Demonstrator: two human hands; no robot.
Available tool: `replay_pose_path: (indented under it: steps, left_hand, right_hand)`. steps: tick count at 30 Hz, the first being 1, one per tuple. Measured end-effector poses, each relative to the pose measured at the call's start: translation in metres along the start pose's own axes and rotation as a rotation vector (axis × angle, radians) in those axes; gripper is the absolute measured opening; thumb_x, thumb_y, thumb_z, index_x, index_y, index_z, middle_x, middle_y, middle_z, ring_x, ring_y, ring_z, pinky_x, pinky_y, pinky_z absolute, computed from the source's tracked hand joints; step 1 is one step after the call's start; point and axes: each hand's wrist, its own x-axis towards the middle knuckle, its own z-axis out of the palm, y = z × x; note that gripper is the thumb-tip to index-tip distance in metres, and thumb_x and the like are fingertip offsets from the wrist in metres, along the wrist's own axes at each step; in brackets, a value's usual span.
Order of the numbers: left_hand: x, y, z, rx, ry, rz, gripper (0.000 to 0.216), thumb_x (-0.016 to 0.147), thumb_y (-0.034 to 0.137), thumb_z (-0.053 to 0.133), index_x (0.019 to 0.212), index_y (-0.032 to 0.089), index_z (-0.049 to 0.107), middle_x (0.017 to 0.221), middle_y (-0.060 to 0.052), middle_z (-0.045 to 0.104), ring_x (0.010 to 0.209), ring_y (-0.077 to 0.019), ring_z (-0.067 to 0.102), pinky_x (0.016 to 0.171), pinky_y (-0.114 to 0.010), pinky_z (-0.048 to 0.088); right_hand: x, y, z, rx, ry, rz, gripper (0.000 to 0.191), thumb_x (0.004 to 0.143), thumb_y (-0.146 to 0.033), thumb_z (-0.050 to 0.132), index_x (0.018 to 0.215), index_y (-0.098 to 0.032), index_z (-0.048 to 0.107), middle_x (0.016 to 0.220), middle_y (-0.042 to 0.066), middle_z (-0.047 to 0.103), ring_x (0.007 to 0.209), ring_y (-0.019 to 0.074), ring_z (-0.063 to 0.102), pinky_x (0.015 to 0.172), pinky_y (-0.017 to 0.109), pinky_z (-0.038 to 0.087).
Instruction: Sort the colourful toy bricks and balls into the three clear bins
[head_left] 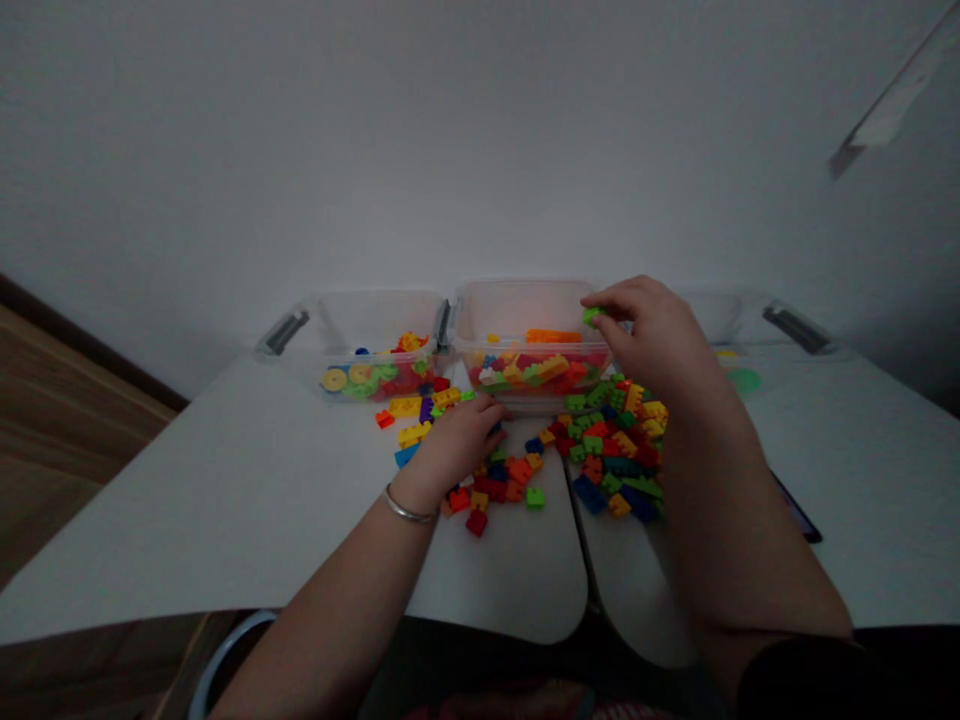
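Observation:
My right hand [651, 330] is raised at the right end of the middle clear plastic box [525, 312], its thumb and fingers pinching a light green toy brick [592, 316]. My left hand [466, 440] lies over the left pile of loose bricks [491, 488], with its fingers apart; what is under the palm is hidden. Red, orange, yellow, blue and green bricks are in that pile. Below my right hand spreads a second pile [611, 450], partly covered by my forearm. Several bricks and a long orange piece [553, 337] are inside the middle box.
Left of the middle box stands another clear box [382, 310] with wheel-like yellow pieces and other parts. A third clear box [720, 312] is partly behind my right arm. A dark flat device [799, 512] lies beside my right forearm. A gap [576, 500] runs between two white tabletops.

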Motion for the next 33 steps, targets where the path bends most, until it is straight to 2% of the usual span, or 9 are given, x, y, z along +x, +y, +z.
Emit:
replay_pose_path:
  steps: [6, 11, 15, 17, 22, 27, 33]
  left_hand:
    - [0.000, 0.000, 0.001, -0.015, -0.003, 0.014, 0.022, 0.089, 0.021, 0.054, 0.109, 0.020, 0.062, 0.111, -0.007, 0.060, 0.096, -0.0206, 0.061, 0.085, -0.035, 0.052]
    - [0.001, -0.002, 0.003, -0.021, 0.026, 0.030, 0.022, 0.089, 0.021, 0.055, 0.110, 0.019, 0.061, 0.113, -0.007, 0.059, 0.094, -0.0203, 0.061, 0.084, -0.035, 0.052]
    - [0.002, -0.002, 0.003, -0.019, 0.032, 0.045, 0.023, 0.089, 0.021, 0.055, 0.110, 0.019, 0.061, 0.113, -0.007, 0.058, 0.095, -0.0205, 0.060, 0.084, -0.035, 0.052]
    - [0.002, -0.001, 0.003, -0.013, 0.030, 0.044, 0.022, 0.089, 0.020, 0.055, 0.109, 0.019, 0.061, 0.111, -0.007, 0.059, 0.096, -0.0211, 0.060, 0.085, -0.035, 0.052]
    - [0.002, -0.001, 0.005, -0.008, 0.036, 0.050, 0.022, 0.088, 0.020, 0.056, 0.109, 0.020, 0.062, 0.110, -0.007, 0.059, 0.096, -0.0215, 0.061, 0.085, -0.036, 0.052]
    - [0.002, -0.002, 0.007, -0.036, 0.038, 0.036, 0.023, 0.088, 0.020, 0.056, 0.109, 0.019, 0.062, 0.111, -0.007, 0.058, 0.097, -0.0213, 0.061, 0.086, -0.037, 0.053]
    - [0.003, 0.010, 0.004, -0.144, 0.093, 0.026, 0.022, 0.085, 0.016, 0.059, 0.107, 0.018, 0.061, 0.111, -0.007, 0.058, 0.101, -0.0206, 0.059, 0.090, -0.037, 0.052]
  right_hand:
    - [0.003, 0.005, 0.017, 0.022, -0.057, 0.073, 0.032, 0.085, -0.019, 0.049, 0.112, -0.015, 0.065, 0.109, 0.013, 0.066, 0.095, 0.0233, 0.063, 0.089, 0.038, 0.047]
    - [0.006, -0.001, 0.022, -0.068, -0.129, 0.044, 0.025, 0.087, -0.021, 0.046, 0.095, -0.015, 0.069, 0.107, 0.013, 0.067, 0.099, 0.0234, 0.060, 0.089, 0.034, 0.044]
    - [0.005, -0.010, 0.021, -0.193, -0.284, -0.007, 0.039, 0.094, -0.026, 0.034, 0.092, -0.015, 0.071, 0.099, 0.012, 0.071, 0.090, 0.0236, 0.062, 0.080, 0.034, 0.042]
    - [0.004, -0.013, 0.021, -0.243, -0.319, -0.030, 0.045, 0.096, -0.030, 0.029, 0.093, -0.014, 0.071, 0.095, 0.013, 0.072, 0.085, 0.0241, 0.063, 0.076, 0.034, 0.042]
    - [0.003, -0.014, 0.027, -0.302, -0.295, -0.010, 0.050, 0.097, -0.035, 0.026, 0.091, -0.013, 0.071, 0.090, 0.014, 0.073, 0.077, 0.0237, 0.064, 0.071, 0.035, 0.041]
    - [0.005, -0.010, 0.036, -0.322, -0.213, 0.000, 0.049, 0.096, -0.034, 0.029, 0.087, -0.011, 0.072, 0.089, 0.016, 0.073, 0.078, 0.0242, 0.063, 0.074, 0.036, 0.042]
    - [0.005, -0.014, 0.037, -0.291, -0.214, 0.021, 0.046, 0.097, -0.033, 0.031, 0.088, -0.011, 0.071, 0.090, 0.017, 0.072, 0.080, 0.0247, 0.064, 0.078, 0.037, 0.041]
